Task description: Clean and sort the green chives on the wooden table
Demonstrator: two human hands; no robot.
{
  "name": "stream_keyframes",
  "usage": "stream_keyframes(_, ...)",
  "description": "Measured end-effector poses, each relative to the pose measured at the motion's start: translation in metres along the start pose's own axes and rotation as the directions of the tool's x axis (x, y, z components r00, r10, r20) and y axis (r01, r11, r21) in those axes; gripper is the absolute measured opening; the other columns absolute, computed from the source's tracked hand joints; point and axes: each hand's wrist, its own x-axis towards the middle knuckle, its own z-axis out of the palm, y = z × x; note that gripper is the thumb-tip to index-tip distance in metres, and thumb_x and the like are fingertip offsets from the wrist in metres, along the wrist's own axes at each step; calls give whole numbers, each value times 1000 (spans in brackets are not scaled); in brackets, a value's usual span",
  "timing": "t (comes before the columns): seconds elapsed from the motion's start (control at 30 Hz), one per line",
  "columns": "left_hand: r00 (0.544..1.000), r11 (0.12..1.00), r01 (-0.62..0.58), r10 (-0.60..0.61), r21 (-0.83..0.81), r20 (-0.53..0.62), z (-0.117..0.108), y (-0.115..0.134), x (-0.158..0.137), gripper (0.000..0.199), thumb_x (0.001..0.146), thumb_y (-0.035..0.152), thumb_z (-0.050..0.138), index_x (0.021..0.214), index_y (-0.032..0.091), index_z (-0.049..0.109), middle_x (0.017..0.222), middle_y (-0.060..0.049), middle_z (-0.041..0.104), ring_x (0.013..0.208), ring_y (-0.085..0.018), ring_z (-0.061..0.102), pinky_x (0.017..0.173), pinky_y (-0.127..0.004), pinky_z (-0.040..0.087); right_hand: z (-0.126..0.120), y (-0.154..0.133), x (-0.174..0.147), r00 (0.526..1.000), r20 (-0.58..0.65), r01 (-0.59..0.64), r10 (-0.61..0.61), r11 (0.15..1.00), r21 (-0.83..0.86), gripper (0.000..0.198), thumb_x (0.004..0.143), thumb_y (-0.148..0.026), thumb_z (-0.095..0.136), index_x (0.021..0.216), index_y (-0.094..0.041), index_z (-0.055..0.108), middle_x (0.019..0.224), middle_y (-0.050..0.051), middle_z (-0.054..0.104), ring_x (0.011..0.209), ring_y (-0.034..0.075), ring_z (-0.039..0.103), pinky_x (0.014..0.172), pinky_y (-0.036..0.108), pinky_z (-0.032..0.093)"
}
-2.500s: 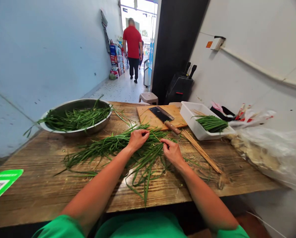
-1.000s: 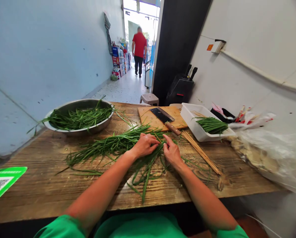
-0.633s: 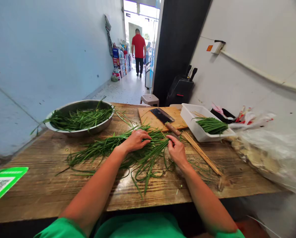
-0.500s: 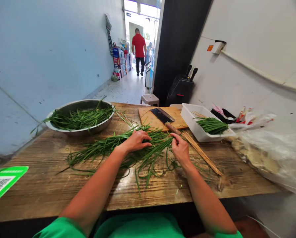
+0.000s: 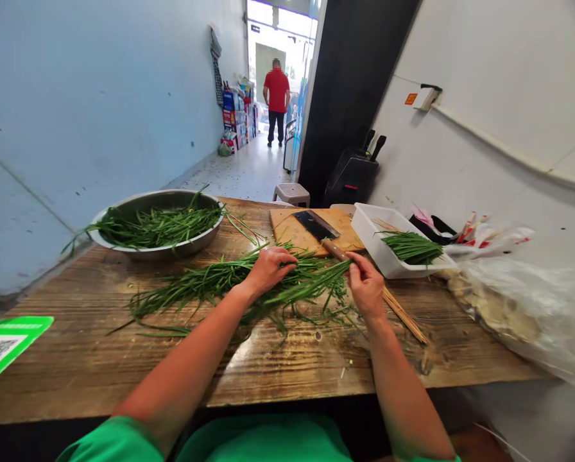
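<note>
My right hand (image 5: 366, 287) pinches the ends of a small bunch of garlic chives (image 5: 311, 287) between thumb and fingers, and the stalks trail leftward, slightly blurred. Over the loose pile of chives (image 5: 196, 282) on the table is my left hand (image 5: 269, 271), its thumb and fingertips closed together on chives; the exact stalks in it are hard to make out. Just beyond my right hand, a cleaver (image 5: 319, 226) lies on a wooden cutting board (image 5: 280, 224), its handle pointing toward me. Thin wooden skewers (image 5: 405, 316) lie partly hidden behind my right hand and wrist.
A metal basin (image 5: 160, 250) of chives stands at the back left. On the right are a white plastic tub (image 5: 393, 269) holding cut chives and a clear plastic bag (image 5: 523, 308). A QR-code card (image 5: 15, 346) is at the near left. Far off, a person (image 5: 276, 96) stands by the doorway.
My right hand has moved a little to the right, drawing its bunch of chives along and straighter. My left hand stays over the pile, its fingers closer together. The distant person has stopped walking.
</note>
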Motion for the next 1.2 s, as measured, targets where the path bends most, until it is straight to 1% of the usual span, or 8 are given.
stream_keyframes(0.1, 994, 999, 42, -44, -23, -98, -1, 3, 2, 14, 73, 28, 60, 80, 19, 70, 83, -5, 63, 77, -15, 56, 74, -28, 42, 7, -7, -7, 966, 246, 66, -75, 997, 44, 31, 79, -25, 44, 103, -17, 63, 77, 3, 65, 52, 10, 52, 50, 22, 42)
stream_keyframes(0.2, 989, 990, 60, -76, -126, -126, -3, 8, 5, 20, 77, 31, 56, 81, 18, 70, 80, -5, 63, 76, -14, 56, 73, -26, 42, 15, -8, -13, 931, 344, 102, -119, 992, 67, 30, 79, -23, 44, 102, -16, 64, 82, 4, 66, 57, 11, 55, 53, 22, 44)
stream_keyframes(0.33, 976, 949, 186, -209, -256, -66, 1, 9, 5, 28, 80, 35, 49, 81, 15, 69, 71, -2, 63, 67, -12, 55, 64, -21, 41, 23, -6, -17, 936, 325, 119, -132, 991, 61, 31, 79, -22, 43, 102, -17, 63, 87, 5, 66, 67, 13, 58, 60, 23, 45)
stream_keyframes(0.5, 909, 869, 397, -416, -295, -2, 10, -6, 2, 36, 81, 37, 41, 71, 13, 66, 47, 4, 48, 47, -9, 42, 49, -21, 33, 25, -1, -16, 965, 258, 61, -54, 998, -17, 32, 79, -24, 43, 101, -16, 64, 80, 5, 66, 64, 14, 57, 60, 24, 45)
stream_keyframes(0.73, 877, 783, 449, -478, -430, 45, 16, -16, 2, 31, 72, 20, 47, 99, 13, 60, 64, 0, 63, 46, -9, 47, 50, -21, 38, 22, 2, -13, 980, 196, 2, 28, 988, -154, 34, 78, -25, 40, 99, -17, 65, 72, 3, 66, 57, 14, 55, 56, 24, 43)
stream_keyframes(0.83, 863, 740, 466, -502, -485, 63, 14, -12, 2, 29, 71, 21, 49, 98, 11, 55, 66, -2, 65, 44, -8, 49, 50, -21, 39, 21, 3, -12, 988, 141, -33, 65, 976, -215, 34, 78, -25, 40, 99, -17, 66, 73, 4, 67, 58, 15, 57, 55, 24, 42)
stream_keyframes(1.03, 840, 610, 504, -510, -611, 184, 12, 8, 4, 35, 72, 26, 53, 102, 9, 52, 73, -6, 68, 44, -6, 50, 43, -18, 36, 33, 3, -19, 963, 268, 71, -34, 989, -130, 34, 77, -21, 40, 99, -18, 65, 91, 5, 68, 66, 15, 60, 61, 25, 46)
stream_keyframes(1.2, 836, 618, 519, -509, -590, 202, 12, 15, 4, 34, 71, 24, 53, 100, 8, 59, 75, -7, 69, 43, -6, 49, 42, -19, 36, 38, 2, -23, 954, 295, 87, -44, 987, -136, 33, 78, -19, 40, 100, -19, 64, 90, 4, 69, 69, 16, 61, 64, 25, 47)
